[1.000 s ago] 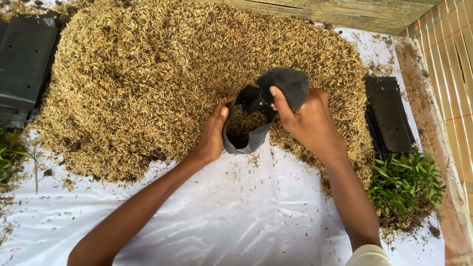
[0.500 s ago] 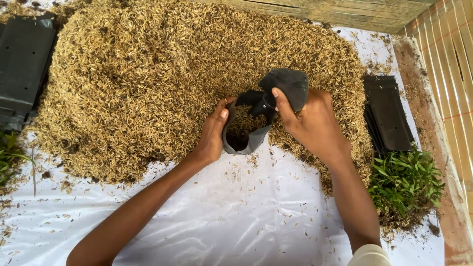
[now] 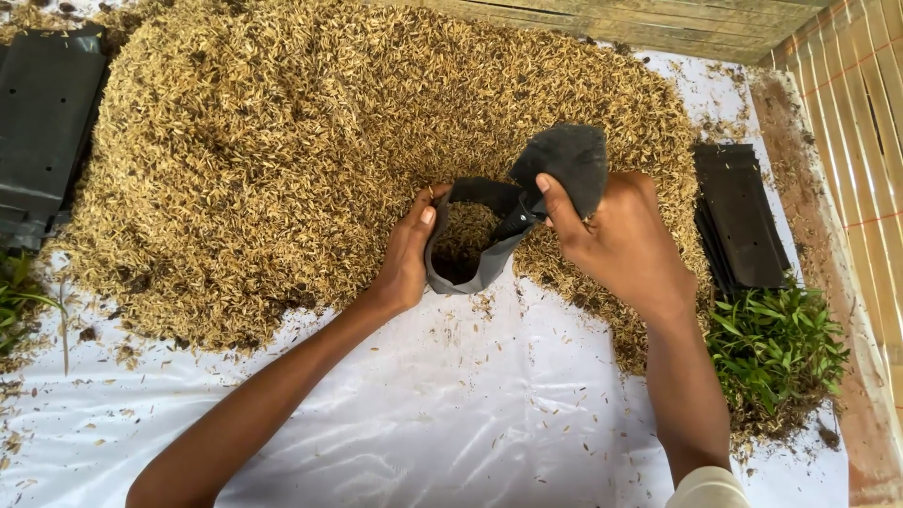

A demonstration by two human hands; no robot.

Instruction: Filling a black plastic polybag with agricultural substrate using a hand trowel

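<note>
At the frame's centre, a small black grow bag [image 3: 475,246] lies mouth-open against the foot of a big husk heap [image 3: 310,160], on a white sheet [image 3: 470,414]. The left hand [image 3: 406,256] pinches the near rim between thumb and fingers; the right hand [image 3: 616,235] grips the far rim, fingers clamped on its raised flap. Husks fill the bag only partway, as far as the shadowed inside shows, so filling looks unfinished. Flat empty bags [image 3: 743,221] and seedlings [image 3: 776,348] wait at right.
</note>
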